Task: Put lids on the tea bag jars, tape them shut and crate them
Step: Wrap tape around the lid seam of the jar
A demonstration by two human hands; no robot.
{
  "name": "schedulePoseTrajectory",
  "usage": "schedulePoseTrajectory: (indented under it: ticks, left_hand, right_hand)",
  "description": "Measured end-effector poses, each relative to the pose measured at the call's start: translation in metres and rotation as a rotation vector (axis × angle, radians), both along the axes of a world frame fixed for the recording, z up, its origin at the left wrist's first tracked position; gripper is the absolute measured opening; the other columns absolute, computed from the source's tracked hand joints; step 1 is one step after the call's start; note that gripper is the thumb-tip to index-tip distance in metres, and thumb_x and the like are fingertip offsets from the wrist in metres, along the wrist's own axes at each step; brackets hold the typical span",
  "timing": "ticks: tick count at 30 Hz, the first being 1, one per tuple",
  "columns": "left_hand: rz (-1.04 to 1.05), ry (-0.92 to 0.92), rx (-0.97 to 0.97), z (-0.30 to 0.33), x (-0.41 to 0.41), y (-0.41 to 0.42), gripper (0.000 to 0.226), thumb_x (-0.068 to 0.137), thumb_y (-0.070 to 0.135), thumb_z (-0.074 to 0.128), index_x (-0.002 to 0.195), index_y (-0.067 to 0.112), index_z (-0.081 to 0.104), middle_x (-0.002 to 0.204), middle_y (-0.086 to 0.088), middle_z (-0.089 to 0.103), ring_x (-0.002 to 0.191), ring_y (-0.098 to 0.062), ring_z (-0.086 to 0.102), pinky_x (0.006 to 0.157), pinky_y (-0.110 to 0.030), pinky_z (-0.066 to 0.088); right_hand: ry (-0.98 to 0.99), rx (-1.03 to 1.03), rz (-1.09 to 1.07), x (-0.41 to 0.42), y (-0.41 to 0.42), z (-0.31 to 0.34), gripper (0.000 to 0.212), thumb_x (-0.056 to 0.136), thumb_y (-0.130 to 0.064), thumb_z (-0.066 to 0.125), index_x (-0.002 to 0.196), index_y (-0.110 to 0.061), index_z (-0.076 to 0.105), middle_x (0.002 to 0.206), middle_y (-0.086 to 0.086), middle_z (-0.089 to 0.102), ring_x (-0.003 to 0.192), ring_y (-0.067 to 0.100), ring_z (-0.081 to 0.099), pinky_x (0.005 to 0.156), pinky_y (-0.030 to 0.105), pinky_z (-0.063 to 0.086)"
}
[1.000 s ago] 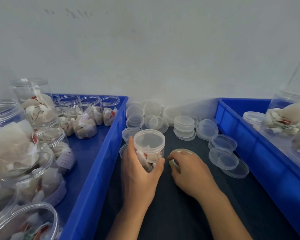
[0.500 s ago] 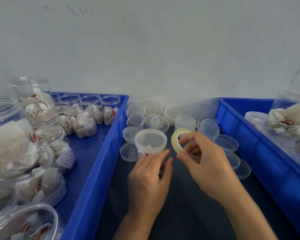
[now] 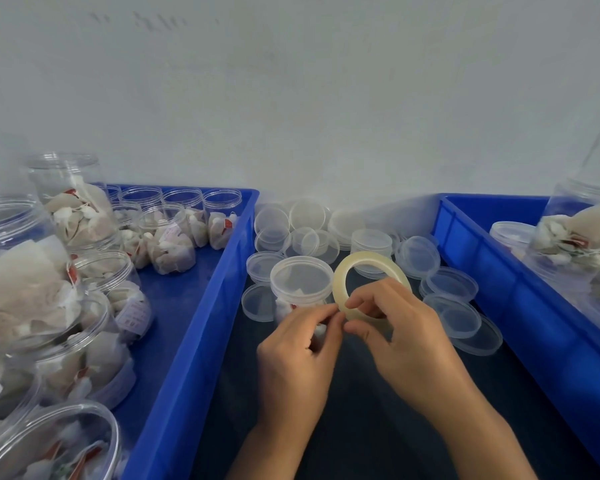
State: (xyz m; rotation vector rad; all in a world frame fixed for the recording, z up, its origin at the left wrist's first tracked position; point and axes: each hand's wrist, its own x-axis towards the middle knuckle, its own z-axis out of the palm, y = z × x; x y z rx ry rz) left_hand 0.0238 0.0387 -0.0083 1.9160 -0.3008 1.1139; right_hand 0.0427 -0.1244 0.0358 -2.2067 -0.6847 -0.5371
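Leftmost, a blue plastic crate holds open clear jars of tea bags. Beside it on the dark counter stands a lidded clear plastic jar among loose clear lids. Just before it, the left hand pinches at the edge of a pale yellowish tape roll, which the right hand grips by its lower rim.

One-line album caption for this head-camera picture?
Both hands, left hand and right hand, pick at a yellowish tape roll beside a lidded clear-plastic tea-bag jar.

The left hand hides the lidded jar's lower half. Both forearms run off the bottom edge. Label print on the jars in the left crate is too small to read.
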Motion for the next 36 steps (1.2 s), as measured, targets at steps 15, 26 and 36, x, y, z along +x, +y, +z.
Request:
schedulePoseTrajectory:
  ticks: [15, 26, 36]
  left_hand:
    - [-0.07, 0.051, 0.063, -0.001, 0.005, 0.007, 0.008, 0.093, 0.014, 0.081, 0.097, 0.01, 0.076, 0.088, 0.006, 0.072, 0.069, -0.01, 0.066, 0.06, -0.031, 0.057]
    - [-0.017, 0.071, 0.139, -0.002, 0.006, 0.007, 0.007, 0.094, 0.021, 0.076, 0.094, 0.015, 0.073, 0.086, 0.012, 0.066, 0.066, -0.008, 0.059, 0.056, -0.029, 0.053]
    - [-0.03, 0.074, 0.105, -0.004, 0.004, 0.004, 0.024, 0.096, 0.024, 0.075, 0.119, 0.013, 0.076, 0.099, 0.009, 0.073, 0.08, -0.004, 0.068, 0.069, -0.022, 0.059]
  right_hand:
    - [0.004, -0.004, 0.031, 0.002, -0.006, -0.002, 0.042, 0.089, -0.018, 0.084, 0.106, -0.046, 0.057, 0.104, -0.02, 0.06, 0.101, 0.009, 0.062, 0.085, 0.022, 0.052]
    - [0.005, 0.004, 0.02, 0.006, -0.006, -0.008, 0.042, 0.088, -0.017, 0.084, 0.105, -0.043, 0.057, 0.103, -0.022, 0.058, 0.101, 0.007, 0.06, 0.086, 0.022, 0.051]
    - [0.019, 0.099, 0.029, 0.009, -0.005, -0.012, 0.033, 0.09, -0.018, 0.083, 0.1, -0.039, 0.061, 0.1, -0.02, 0.061, 0.1, 0.008, 0.064, 0.083, 0.018, 0.053]
